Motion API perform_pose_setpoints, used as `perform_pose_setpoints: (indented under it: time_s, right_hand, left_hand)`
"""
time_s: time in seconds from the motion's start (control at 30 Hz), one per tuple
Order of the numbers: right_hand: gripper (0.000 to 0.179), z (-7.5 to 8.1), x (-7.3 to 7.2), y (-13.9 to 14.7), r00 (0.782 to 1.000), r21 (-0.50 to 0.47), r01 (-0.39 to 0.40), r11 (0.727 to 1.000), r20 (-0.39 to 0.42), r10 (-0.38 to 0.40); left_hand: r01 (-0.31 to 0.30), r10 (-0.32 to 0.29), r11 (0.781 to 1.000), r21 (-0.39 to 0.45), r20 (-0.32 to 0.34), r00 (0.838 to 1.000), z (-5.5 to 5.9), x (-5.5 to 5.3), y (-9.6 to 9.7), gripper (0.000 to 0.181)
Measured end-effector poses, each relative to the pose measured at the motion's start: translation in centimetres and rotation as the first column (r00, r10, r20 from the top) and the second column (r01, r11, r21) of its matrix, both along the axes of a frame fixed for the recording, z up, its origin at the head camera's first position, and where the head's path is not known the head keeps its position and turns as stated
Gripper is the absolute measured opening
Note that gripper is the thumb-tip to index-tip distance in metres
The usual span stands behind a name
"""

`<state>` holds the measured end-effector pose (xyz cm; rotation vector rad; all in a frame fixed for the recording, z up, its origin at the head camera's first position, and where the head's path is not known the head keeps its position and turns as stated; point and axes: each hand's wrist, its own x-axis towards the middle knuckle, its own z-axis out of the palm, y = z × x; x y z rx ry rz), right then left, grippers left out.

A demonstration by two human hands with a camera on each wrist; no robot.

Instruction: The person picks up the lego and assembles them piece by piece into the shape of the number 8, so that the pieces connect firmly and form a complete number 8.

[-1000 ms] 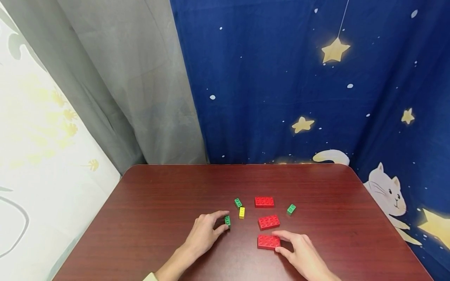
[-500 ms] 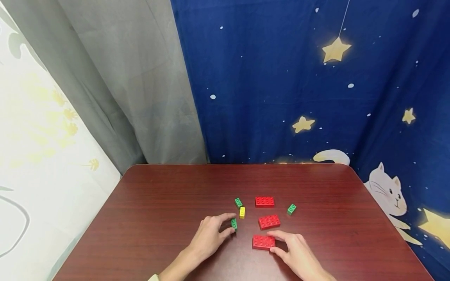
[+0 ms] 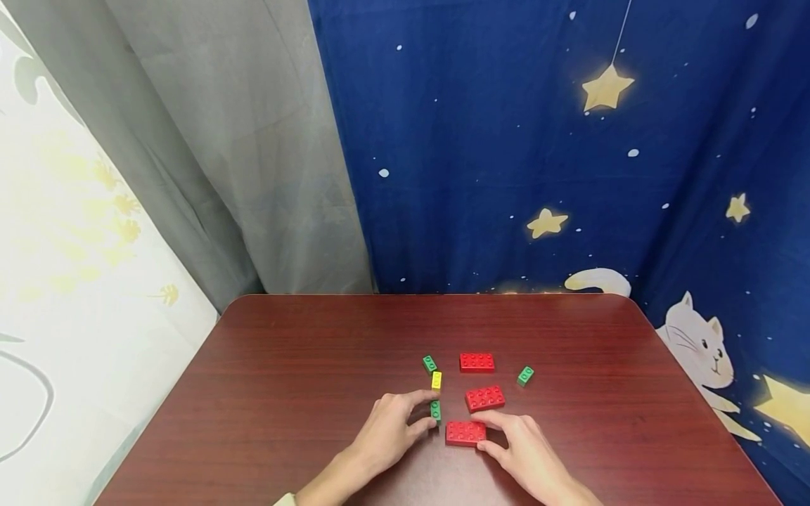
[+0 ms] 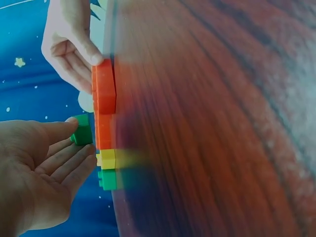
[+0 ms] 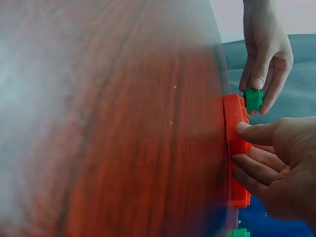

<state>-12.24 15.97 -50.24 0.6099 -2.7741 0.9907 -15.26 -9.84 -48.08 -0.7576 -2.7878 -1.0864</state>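
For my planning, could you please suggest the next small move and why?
Probably move the green brick, pinched in the left hand, rightward over the red brick the right hand grips: green is raised just left of red, whose studs face up.

On the brown desk (image 3: 304,358), whose far corners are rounded, the left hand (image 3: 387,430) pinches a small green brick (image 3: 435,409) between thumb and fingers. Just beside it, towards the desk's right edge, the right hand (image 3: 524,448) grips one end of a large red brick (image 3: 462,434). A second red brick (image 3: 485,398) lies slightly askew nearer the far edge, and a third red brick (image 3: 477,362) beyond it. A yellow brick (image 3: 436,379) sits by the left fingertips, with another green brick (image 3: 429,364) just farther back. The last green brick (image 3: 525,376) lies alone nearest the right edge. Blue curtain (image 3: 468,169) and grey curtain (image 3: 253,154) hang behind the far edge.
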Motion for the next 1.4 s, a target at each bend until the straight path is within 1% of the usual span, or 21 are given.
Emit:
perform_pose_setpoints:
  time_s: [0.1,0.27,0.53,0.73,0.93,1.4]
  right_hand:
    - [0.036,-0.1,-0.2,-0.2,1.000,0.008,-0.001,1.000,-0.028,0.002]
    - [0.037,-0.1,-0.5,-0.5,0.999,0.024,-0.001,1.000,-0.044,0.002]
    - [0.037,-0.2,-1.0,-0.9,0.999,0.018,-0.015,1.000,-0.036,0.015]
    - [0.037,-0.4,-1.4,-1.1,0.998,-0.003,-0.032,0.999,-0.052,0.032]
    - [0.037,-0.5,-1.7,-1.2,0.997,-0.013,-0.043,0.999,-0.059,0.042]
    - [0.037,-0.6,-2.3,-1.3,0.998,-0.024,-0.039,0.999,-0.041,0.038]
  left_hand:
    - [0.011,-0.011,1.000,-0.007,0.005,1.000,-0.1,0.0,0.2,0.036]
    - [0.022,-0.022,1.000,-0.018,0.008,1.000,-0.2,0.0,0.4,0.036]
    - [0.037,-0.037,0.999,-0.025,-0.003,0.999,-0.3,-0.2,0.6,0.036]
    - [0.047,-0.048,0.998,-0.034,-0.009,0.999,-0.3,-0.3,0.7,0.035]
    - [0.056,-0.056,0.998,-0.037,0.000,0.998,-0.3,-0.4,0.7,0.035]
    - [0.069,-0.069,0.997,-0.025,0.002,0.998,-0.4,-0.8,0.3,0.034]
